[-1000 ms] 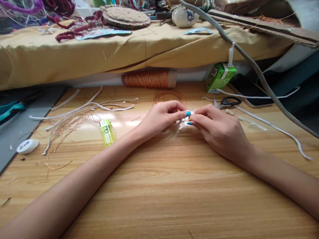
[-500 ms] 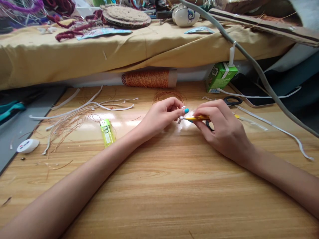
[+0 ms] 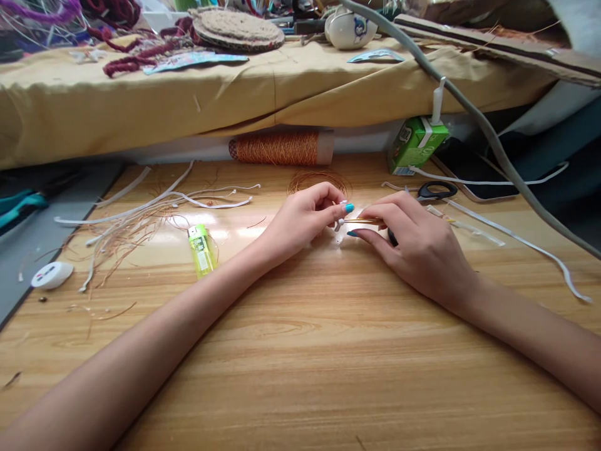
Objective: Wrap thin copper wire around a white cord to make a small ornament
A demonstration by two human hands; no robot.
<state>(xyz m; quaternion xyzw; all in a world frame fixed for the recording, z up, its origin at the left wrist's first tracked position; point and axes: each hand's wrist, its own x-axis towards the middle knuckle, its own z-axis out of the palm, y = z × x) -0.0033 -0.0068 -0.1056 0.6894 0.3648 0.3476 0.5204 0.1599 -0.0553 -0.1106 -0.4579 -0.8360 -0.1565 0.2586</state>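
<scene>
Pinching a small white piece (image 3: 340,223), the left hand (image 3: 312,213) faces the right hand (image 3: 416,241), which pinches a slim yellow tool (image 3: 365,221).

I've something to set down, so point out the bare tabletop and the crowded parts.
Widest nearly bare patch: the tabletop between left forearm and right forearm. Smaller: between right forearm and the nearest white strip. Crowded: beyond left forearm, with white strips and lighter; beyond right hand, with scissors and green carton.
</scene>
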